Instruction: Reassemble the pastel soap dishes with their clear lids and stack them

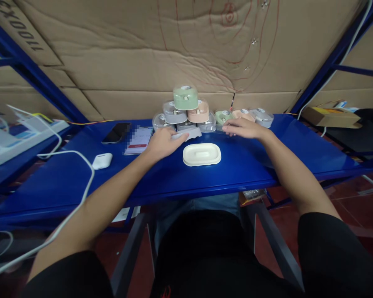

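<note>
Black shirt [202,252] is filling the foreground. Left grip [163,142] is holding a grey tray [192,133] behind the cream tray [202,154] on the counter [239,176]; right grip [245,127], hold unclear, is hovering by the lower green box [222,115].

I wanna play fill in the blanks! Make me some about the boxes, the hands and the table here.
1. The clear-lidded box at the top of the stack is ____.
2. The grey piece is in the person's ____ hand.
3. The white earbud case lies on a ____ table.

Missing words: green; left; blue.
</note>
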### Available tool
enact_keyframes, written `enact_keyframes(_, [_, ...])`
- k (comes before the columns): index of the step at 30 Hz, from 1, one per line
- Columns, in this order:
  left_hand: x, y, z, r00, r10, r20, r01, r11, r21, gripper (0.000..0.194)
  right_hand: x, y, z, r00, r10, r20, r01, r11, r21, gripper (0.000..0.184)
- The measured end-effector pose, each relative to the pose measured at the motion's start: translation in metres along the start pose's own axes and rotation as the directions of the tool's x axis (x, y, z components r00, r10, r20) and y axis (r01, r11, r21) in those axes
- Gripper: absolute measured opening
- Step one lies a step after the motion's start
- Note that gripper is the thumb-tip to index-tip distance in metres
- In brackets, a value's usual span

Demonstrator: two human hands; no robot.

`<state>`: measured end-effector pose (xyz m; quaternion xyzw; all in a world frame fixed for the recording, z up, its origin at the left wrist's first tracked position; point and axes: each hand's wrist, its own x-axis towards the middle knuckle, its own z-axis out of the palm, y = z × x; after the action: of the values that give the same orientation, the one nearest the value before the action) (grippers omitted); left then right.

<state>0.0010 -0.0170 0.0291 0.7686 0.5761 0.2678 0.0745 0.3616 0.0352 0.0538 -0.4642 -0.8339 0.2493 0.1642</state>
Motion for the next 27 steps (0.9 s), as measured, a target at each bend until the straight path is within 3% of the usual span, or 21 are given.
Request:
enact_keyframes(4, [0.000,0.003,-0.002,0.998,-0.055,0.004,0.055,0.997,0.045,0.042,0.001,0.000,0.000,1.000,0.022,-0.001,-0.022,0.986,-0.164,0.080])
enact_keyframes(10, [-0.001,0.005,-0.003,0.997,-0.058,0.059,0.054,0.997,0.060,0.038,0.002,0.001,0.002,0.998,0.064,0.024,-0.058,0.978,-0.198,0.090])
enact_keyframes(18, [-0.008,0.007,0.001,0.977,0.209,-0.040,-0.213,0.965,-0.152,0.038,0.000,0.009,-0.011,0.997,-0.034,-0.071,0.020,0.981,-0.195,0.080])
enact_keyframes(23, [-0.019,0.014,0.007,0.907,0.413,0.079,-0.388,0.895,-0.221,0.036,-0.003,0.008,-0.016,0.987,-0.068,-0.146,0.039,0.981,-0.192,0.080])
enact_keyframes(27, [-0.020,0.013,0.012,0.872,0.463,0.161,-0.414,0.872,-0.263,0.039,-0.002,0.007,-0.014,0.992,-0.037,-0.121,0.010,0.977,-0.212,0.082])
